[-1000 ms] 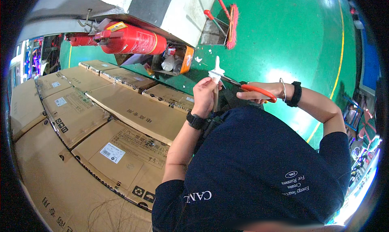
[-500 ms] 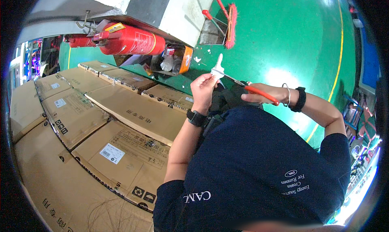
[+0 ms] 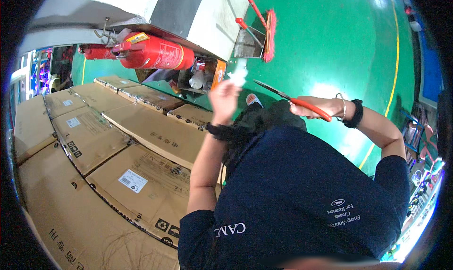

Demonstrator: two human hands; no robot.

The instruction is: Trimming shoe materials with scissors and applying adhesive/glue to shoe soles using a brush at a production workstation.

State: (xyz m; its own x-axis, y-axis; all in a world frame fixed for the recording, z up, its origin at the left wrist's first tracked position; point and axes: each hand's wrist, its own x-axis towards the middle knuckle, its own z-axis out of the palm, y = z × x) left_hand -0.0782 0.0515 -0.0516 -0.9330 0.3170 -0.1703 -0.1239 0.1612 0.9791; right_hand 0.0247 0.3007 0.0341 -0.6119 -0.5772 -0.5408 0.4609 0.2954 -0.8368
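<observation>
In my left hand [image 3: 223,100] is a white paper-like piece [image 3: 239,77], pinched between the fingers; both are blurred by motion. My right hand [image 3: 317,107] grips a pair of scissors [image 3: 278,93] by their red handles. The blades look closed and point left toward the white piece, with a gap between them. Part of the right hand's grip is hidden behind the handles. Below the hands, a shoe [image 3: 253,99] and dark trousers show.
Large cardboard boxes [image 3: 155,128] stand packed together at the left. Red fire extinguishers [image 3: 158,52] and an orange box [image 3: 220,73] line the wall. A dustpan [image 3: 247,44] and a red broom [image 3: 270,36] are on the green floor [image 3: 330,34] ahead.
My left hand has moved left with the white piece, away from the scissors. The blades, earlier against the piece, are now apart from it. My right hand has shifted slightly right.
</observation>
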